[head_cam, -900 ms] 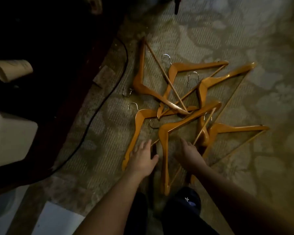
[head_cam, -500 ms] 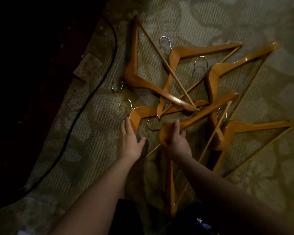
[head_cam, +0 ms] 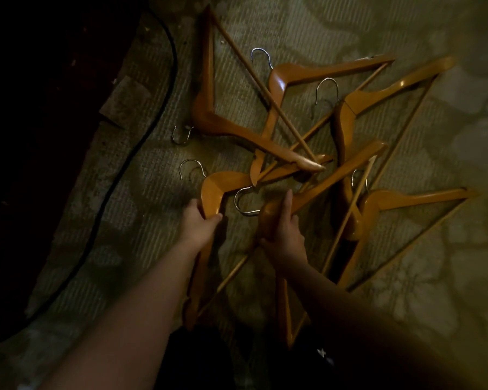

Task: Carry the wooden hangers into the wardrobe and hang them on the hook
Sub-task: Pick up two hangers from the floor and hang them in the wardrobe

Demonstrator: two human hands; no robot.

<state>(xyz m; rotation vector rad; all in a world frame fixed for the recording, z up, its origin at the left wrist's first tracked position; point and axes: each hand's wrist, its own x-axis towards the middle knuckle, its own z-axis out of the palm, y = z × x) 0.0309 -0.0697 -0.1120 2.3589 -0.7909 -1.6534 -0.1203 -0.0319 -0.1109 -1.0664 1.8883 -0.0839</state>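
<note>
L hand [head_cam: 199, 223] was closed round the near-left wooden hanger [head_cam: 212, 192] by its neck; R hand [head_cam: 283, 235] gripped the next hanger [head_cam: 316, 192] just below its hook. Approx four more hangers [head_cam: 307, 77] lay crossed on the patterned carpet [head_cam: 434, 277], dim light. Black cable [head_cam: 141, 142] at left.

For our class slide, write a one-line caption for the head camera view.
Two bare hands, left hand and right hand, each grip a wooden hanger from a pile of hangers on patterned carpet.

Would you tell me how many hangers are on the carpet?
6 hangers: one in the left hand, one in the right hand, one far left, two top centre, one far right; more may hide underneath.
</note>
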